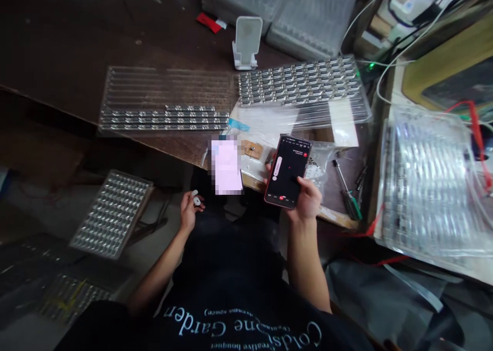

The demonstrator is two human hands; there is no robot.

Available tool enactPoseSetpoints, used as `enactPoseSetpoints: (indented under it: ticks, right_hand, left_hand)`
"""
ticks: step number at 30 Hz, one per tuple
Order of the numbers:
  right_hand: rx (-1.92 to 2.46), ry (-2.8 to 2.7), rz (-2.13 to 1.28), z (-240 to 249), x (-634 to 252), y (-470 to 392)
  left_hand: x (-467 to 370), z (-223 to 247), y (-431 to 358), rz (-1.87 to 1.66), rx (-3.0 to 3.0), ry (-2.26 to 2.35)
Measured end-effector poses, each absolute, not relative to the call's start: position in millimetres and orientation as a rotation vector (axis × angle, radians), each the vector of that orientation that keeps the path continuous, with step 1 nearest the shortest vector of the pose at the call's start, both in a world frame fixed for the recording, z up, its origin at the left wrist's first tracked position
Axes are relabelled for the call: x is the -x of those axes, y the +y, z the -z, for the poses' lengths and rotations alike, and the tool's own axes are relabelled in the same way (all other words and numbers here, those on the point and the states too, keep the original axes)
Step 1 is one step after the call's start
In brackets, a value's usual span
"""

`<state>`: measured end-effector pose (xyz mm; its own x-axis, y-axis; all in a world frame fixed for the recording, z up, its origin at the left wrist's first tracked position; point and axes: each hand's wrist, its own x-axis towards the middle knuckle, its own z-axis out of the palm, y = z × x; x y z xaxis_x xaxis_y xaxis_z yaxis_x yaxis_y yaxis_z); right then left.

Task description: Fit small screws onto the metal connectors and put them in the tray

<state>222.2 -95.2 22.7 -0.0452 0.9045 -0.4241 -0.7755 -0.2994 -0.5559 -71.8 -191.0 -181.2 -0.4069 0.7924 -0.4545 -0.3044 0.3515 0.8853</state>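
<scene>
My right hand [309, 199] is closed around a smartphone [288, 171], held upright over the table's front edge. Its screen is lit, mostly black with a few red and white marks. My thumb lies on the screen's right side. Lower and to the left, in front of the table, my left hand [188, 209] pinches a small white thing [196, 200] that looks like an earbud. Between the hands is a pink, blurred-out rectangle [227, 168] whose kind I cannot tell. A small brown piece [252, 149] with a dark hole lies behind it on clear plastic.
Clear trays of metal parts lie on the table, one left [165, 96] and one right [300, 84]. A white phone stand [247, 42] rises behind them. A green-handled screwdriver [348, 199] lies at right, near stacked trays [435, 181]. Another filled tray [113, 215] sits lower left.
</scene>
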Motion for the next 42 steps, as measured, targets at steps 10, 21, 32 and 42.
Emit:
enactPoseSetpoints:
  ticks: [10, 21, 32, 42]
  right_hand:
    - [0.893, -0.219, -1.659, -23.8, -220.7, -94.9]
    - [0.954, -0.223, -1.651, -14.6, -223.6, -94.9]
    - [0.991, -0.230, -1.651, -19.5, -222.0, -91.9]
    - [0.986, -0.203, -1.652, -16.7, -224.6, -92.2]
  left_hand:
    - [71.4, 180.0, -190.9, -1.286, -0.444, 1.553]
    - [74.6, 178.9, -191.7, -1.281, -0.453, 1.535]
    - [76.7, 184.5, -192.0, -1.295, -0.478, 1.542]
    - [75.4, 180.8, -190.4, -1.284, -0.469, 1.564]
